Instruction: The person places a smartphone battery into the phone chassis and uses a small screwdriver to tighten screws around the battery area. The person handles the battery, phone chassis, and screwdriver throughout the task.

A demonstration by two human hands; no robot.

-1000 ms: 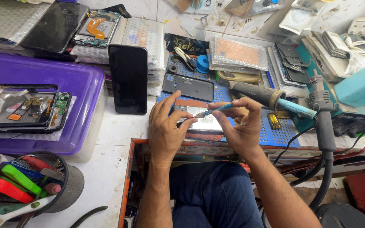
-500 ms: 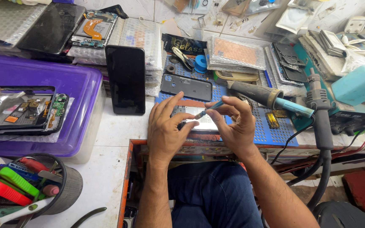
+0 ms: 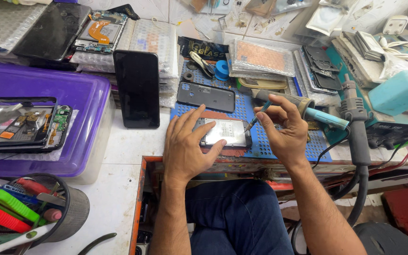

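Phone (image 3: 226, 132) steadied by left hand (image 3: 185, 151); right hand (image 3: 284, 132) holds screwdriver (image 3: 257, 116).

A white surface (image 3: 119, 156) crowded with repair clutter: a purple plastic bin (image 3: 79, 101) carries an opened phone with its circuit boards exposed (image 3: 22, 123), and a dark phone (image 3: 137, 89) lies face-up just beside the bin. Behind it, bubble-wrap packets (image 3: 153, 38) sit stacked near another gutted handset with an orange flex cable (image 3: 101, 31). A grey phone back cover (image 3: 206, 96) lies on a blue perforated mat (image 3: 284, 141). At lower left, a round cup of red and green-handled tools (image 3: 22, 212). At right, a hot-air wand (image 3: 355, 123) stands beside a teal bottle (image 3: 397, 92).
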